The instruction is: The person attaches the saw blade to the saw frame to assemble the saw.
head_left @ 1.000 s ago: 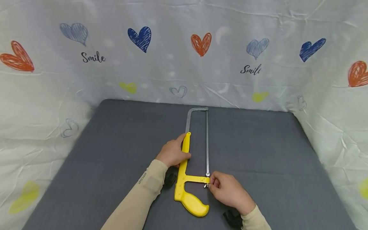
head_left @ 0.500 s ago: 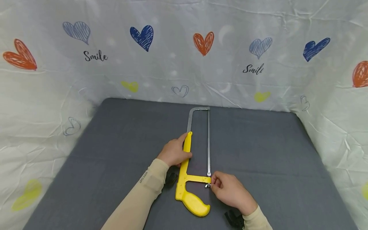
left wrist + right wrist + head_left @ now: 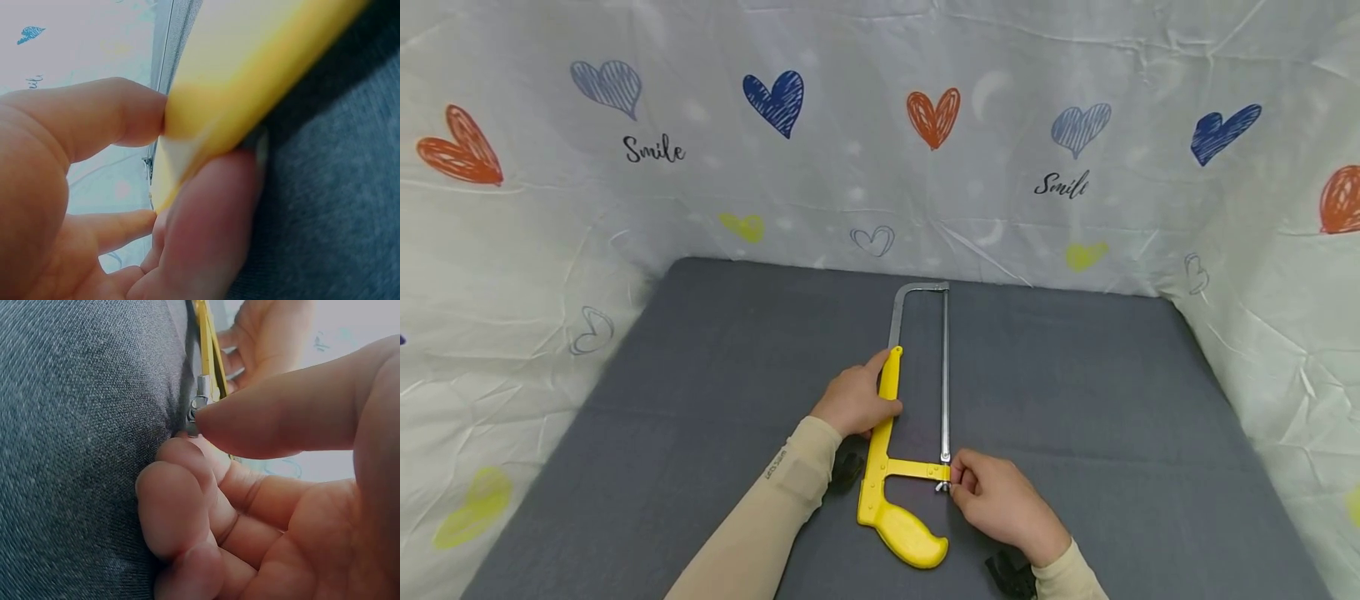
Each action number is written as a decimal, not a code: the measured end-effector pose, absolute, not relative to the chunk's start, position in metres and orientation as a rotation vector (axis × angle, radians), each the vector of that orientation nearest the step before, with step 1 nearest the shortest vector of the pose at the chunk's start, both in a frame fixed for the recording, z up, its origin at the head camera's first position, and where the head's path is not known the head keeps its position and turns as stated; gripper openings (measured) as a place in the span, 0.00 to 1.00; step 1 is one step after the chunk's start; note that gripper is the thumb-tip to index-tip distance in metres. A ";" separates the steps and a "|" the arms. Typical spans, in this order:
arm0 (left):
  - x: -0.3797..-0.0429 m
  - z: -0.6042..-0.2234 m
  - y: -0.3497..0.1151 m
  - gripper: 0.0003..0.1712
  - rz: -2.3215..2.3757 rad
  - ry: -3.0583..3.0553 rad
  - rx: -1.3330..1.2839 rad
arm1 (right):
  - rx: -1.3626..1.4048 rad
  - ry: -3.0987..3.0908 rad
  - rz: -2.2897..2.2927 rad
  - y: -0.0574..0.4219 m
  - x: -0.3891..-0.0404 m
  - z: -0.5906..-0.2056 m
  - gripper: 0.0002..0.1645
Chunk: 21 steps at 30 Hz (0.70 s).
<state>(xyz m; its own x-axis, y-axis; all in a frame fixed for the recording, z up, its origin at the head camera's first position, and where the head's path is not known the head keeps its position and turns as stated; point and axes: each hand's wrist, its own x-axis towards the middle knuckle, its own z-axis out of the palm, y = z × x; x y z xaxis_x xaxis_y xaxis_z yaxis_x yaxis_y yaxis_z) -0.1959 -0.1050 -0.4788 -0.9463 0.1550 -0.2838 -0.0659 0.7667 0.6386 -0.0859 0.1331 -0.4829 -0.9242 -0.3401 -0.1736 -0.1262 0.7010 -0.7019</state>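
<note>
A yellow-and-silver hacksaw lies on the grey cloth, its handle toward me and its silver bow at the far end. My left hand grips the yellow upper bar; the left wrist view shows thumb and fingers on either side of the yellow frame. At the near end of the blade, my right hand has thumb and forefinger at the small wing nut. Close up, the right thumb presses the metal fitting, its other fingers curled low beside the cloth.
Grey cloth covers the table. A white curtain printed with hearts and words hangs behind and along both sides. Black wrist-camera mounts sit beneath each wrist, close to the cloth.
The whole head view shifts slightly as the head moves. Both hands keep their places on the hacksaw, and the saw stays where it lies.
</note>
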 end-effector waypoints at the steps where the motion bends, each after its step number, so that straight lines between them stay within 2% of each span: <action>1: -0.196 -0.479 -0.105 0.53 0.973 2.641 0.067 | -0.366 2.621 -1.049 0.133 -0.086 -0.483 0.08; 13: -0.194 -0.476 -0.102 0.53 0.997 2.635 0.071 | -0.313 2.602 -1.034 0.136 -0.086 -0.482 0.07; 21: -0.193 -0.475 -0.104 0.53 0.999 2.636 0.054 | -0.087 2.708 -0.906 0.121 -0.082 -0.472 0.23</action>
